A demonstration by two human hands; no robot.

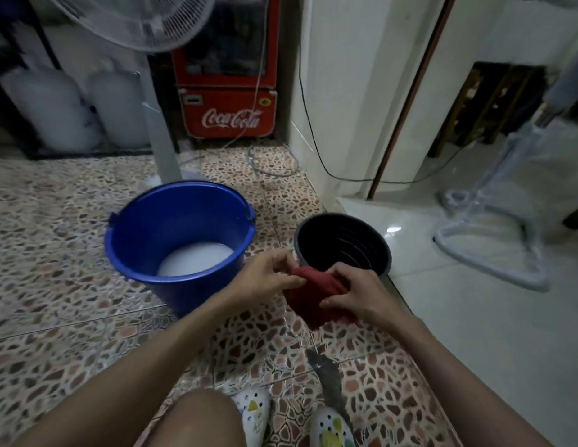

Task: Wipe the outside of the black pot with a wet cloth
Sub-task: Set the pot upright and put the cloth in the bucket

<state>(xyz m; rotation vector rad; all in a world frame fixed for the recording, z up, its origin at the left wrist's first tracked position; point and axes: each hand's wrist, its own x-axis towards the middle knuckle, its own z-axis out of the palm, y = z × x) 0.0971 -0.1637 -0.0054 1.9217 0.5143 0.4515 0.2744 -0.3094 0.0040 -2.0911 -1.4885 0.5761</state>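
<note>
The black pot (342,243) stands upright on the floor, its ribbed inside showing. Just in front of it a dark red cloth (310,291) hangs bunched between both hands. My left hand (268,275) pinches the cloth's upper left edge. My right hand (362,293) grips its right side, close to the pot's near rim. Whether the cloth touches the pot cannot be told. The pot's outer near wall is mostly hidden behind the cloth and hands.
A blue bucket (145,240) with cloudy water stands left of the pot. A standing fan's pole (158,137) rises behind it. A red drinks cooler (229,91), cables (271,162) and a white wall corner (329,140) lie beyond. My knee and white shoes (252,411) are below.
</note>
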